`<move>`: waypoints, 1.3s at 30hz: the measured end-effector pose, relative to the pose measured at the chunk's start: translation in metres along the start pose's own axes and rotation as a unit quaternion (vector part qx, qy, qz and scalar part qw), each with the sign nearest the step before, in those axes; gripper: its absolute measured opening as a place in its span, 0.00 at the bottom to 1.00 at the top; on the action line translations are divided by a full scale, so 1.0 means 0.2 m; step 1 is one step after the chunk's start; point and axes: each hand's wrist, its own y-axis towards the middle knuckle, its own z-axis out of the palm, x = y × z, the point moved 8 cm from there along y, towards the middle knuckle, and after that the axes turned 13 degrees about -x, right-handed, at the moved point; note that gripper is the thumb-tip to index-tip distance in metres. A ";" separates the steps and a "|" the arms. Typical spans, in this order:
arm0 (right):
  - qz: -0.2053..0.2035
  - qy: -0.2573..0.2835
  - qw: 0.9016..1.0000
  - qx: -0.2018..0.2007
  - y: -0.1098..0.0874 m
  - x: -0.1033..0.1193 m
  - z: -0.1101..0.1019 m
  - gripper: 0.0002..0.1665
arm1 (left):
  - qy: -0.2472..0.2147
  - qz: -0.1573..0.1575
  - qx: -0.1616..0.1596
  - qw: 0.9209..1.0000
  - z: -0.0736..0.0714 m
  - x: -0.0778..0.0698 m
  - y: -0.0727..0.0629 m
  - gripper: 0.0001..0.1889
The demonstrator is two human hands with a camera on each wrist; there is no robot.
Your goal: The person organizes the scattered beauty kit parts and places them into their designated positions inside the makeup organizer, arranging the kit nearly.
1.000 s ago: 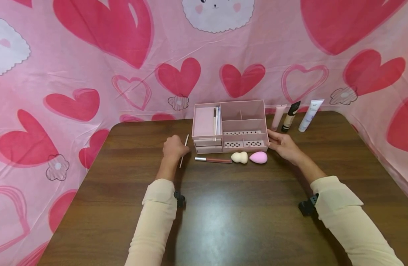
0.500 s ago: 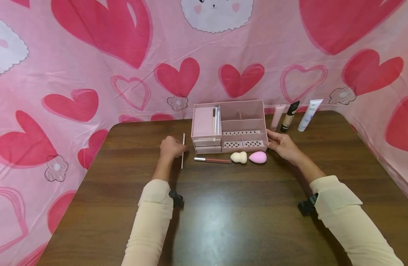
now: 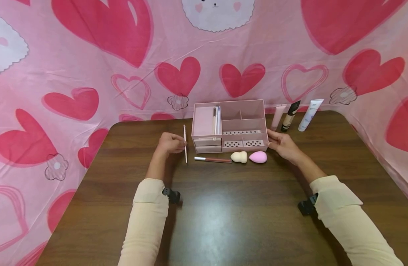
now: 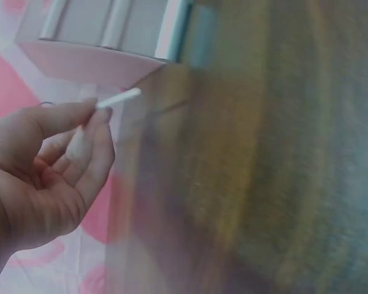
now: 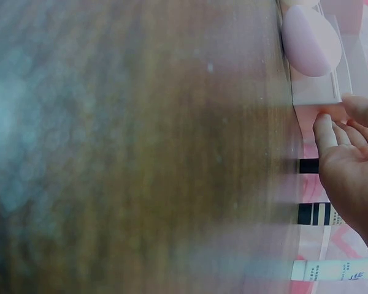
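Observation:
My left hand (image 3: 170, 143) pinches a thin pale stick (image 3: 185, 138) between thumb and fingertips, left of the pink desk organizer (image 3: 204, 122). The stick stands lengthwise from me, with a small dark tip at its near end. In the left wrist view its white end (image 4: 126, 97) pokes out beyond the fingertips. My right hand (image 3: 284, 147) rests against the organizer's right side, fingers extended along the wall and thumb at the front corner. Several slim brushes (image 3: 217, 121) lie in the organizer's left section; its right compartments show a dotted lining.
Before the organizer lie a brown lip gloss tube (image 3: 214, 160), a cream makeup sponge (image 3: 239, 157) and a pink makeup sponge (image 3: 258, 157). To its right stand a pink tube (image 3: 278, 116), a black-capped foundation tube (image 3: 290, 116) and a white tube (image 3: 310, 115). A heart-print cloth hangs behind.
My left hand has lifted the pale stick, drawing slightly left and turning so the thumb side shows. The stick now stands more upright in view. My right hand stays at the organizer.

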 end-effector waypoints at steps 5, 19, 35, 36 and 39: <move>0.002 -0.003 1.000 0.001 0.00 0.00 0.00 0.36 | -0.066 -0.021 0.011 0.998 -0.01 -0.06 -0.01 0.19; -0.004 0.000 1.000 0.000 -0.01 0.00 -0.01 0.36 | -0.146 -0.032 0.021 0.989 -0.01 -0.19 -0.01 0.07; -0.012 -0.016 1.000 0.010 0.00 0.01 0.00 0.36 | -0.147 -0.009 0.016 0.989 0.00 -0.37 -0.01 0.19; -0.014 -0.015 1.000 0.010 0.00 0.01 0.00 0.36 | -0.146 -0.009 0.014 0.989 0.01 -0.38 -0.01 0.20; -0.017 -0.015 1.000 0.011 0.00 0.01 0.00 0.36 | -0.146 -0.009 0.005 0.989 0.01 -0.41 0.00 0.20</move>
